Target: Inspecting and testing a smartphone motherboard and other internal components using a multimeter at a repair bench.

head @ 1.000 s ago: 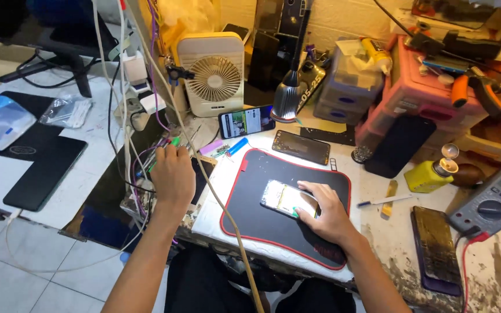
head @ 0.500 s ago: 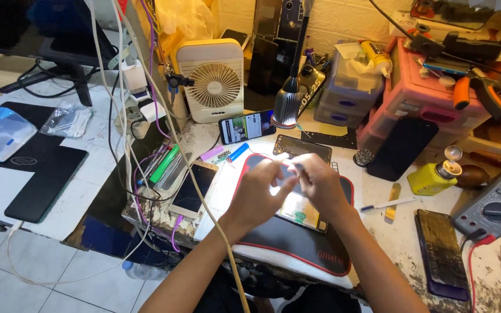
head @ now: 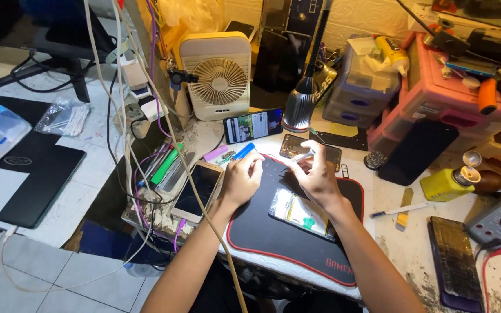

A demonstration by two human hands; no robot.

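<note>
- Our right hand (head: 315, 177) pinches thin tweezers (head: 300, 158) between thumb and forefinger, tips pointing left toward our other hand.
- Our left hand (head: 242, 178) is curled shut with the fingertips drawn together close to the tweezer tips; whether it pinches some tiny part we cannot tell, as nothing shows between the fingers.
- The opened phone (head: 302, 213) lies flat on the black mat (head: 262, 243), just under our right wrist and not held by either hand.
- We judge the phone light and stiff but fragile: its inner board and connectors lie bare, so it is best taken by the long outer edges, never by pressing on the middle.
- The tweezers look springy and slim; a light pinch near the middle should do, since too much squeeze could make a small part fly off.
- Another phone (head: 200, 189) rests left of the mat, and a lit one (head: 253, 125) stands near the fan (head: 215, 75).
- A lamp (head: 300, 106) hangs over the mat's far edge.
</note>
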